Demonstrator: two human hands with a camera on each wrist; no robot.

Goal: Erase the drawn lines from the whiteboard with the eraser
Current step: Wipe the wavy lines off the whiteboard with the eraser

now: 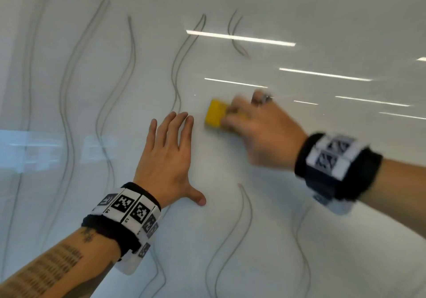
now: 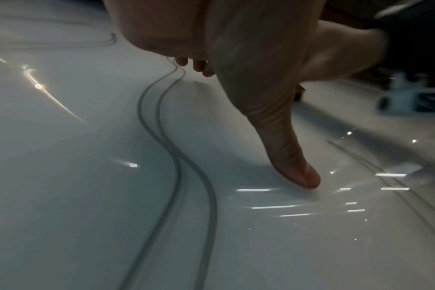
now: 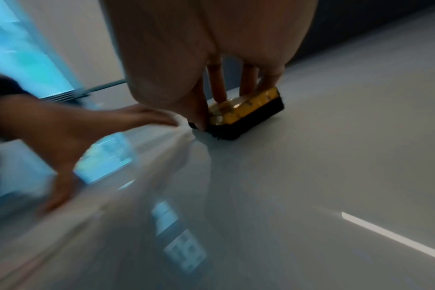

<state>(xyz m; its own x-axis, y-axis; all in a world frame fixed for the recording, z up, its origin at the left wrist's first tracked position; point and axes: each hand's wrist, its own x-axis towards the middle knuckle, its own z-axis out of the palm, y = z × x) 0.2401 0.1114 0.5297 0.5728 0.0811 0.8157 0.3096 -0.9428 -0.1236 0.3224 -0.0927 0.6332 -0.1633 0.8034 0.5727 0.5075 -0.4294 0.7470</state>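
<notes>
A glossy whiteboard (image 1: 299,9) fills the head view, marked with several wavy grey drawn lines (image 1: 129,71). My right hand (image 1: 258,131) grips a yellow eraser (image 1: 215,116) with a black felt base and presses it onto the board, blurred by motion. In the right wrist view the fingers (image 3: 217,86) hold the eraser (image 3: 246,113) from above, thumb on its near end. My left hand (image 1: 168,159) lies flat on the board with straight fingers, just left of the eraser. A double wavy line (image 2: 176,157) runs under that hand (image 2: 236,49), whose thumb (image 2: 293,164) touches the board.
Ceiling lights reflect as bright streaks (image 1: 239,36) across the board's right side, and a window reflects at the left (image 1: 34,150). More wavy lines (image 1: 237,233) run below the hands. Both wrists wear black bands with marker tags (image 1: 129,207).
</notes>
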